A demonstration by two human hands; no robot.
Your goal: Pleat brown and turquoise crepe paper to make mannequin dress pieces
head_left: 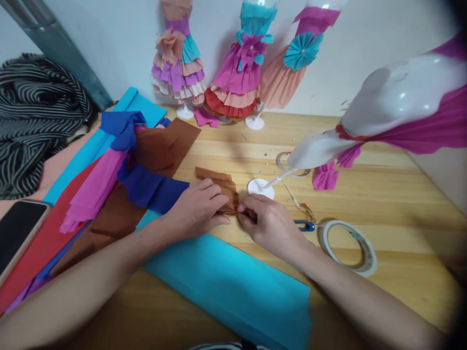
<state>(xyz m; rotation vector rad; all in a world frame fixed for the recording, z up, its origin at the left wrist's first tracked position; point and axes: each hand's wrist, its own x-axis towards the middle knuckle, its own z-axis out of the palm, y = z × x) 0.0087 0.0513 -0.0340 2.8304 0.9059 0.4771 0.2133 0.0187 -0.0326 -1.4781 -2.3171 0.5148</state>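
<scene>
Between my two hands is a small piece of brown crepe paper, gathered into folds along its near edge. My left hand is closed on its left part. At the right end of the gathers, my right hand pinches the bunched paper between thumb and fingers. A sheet of turquoise crepe paper lies flat on the table below both hands. Dark blue crepe paper runs up to my left wrist. Just right of my right hand rests a blue-handled tool, partly hidden by the hand.
Dressed mannequins stand along the wall. A white mannequin with magenta paper leans in from the right on its stand. A tape roll lies near my right forearm. Layered crepe paper, a phone and striped cloth fill the left.
</scene>
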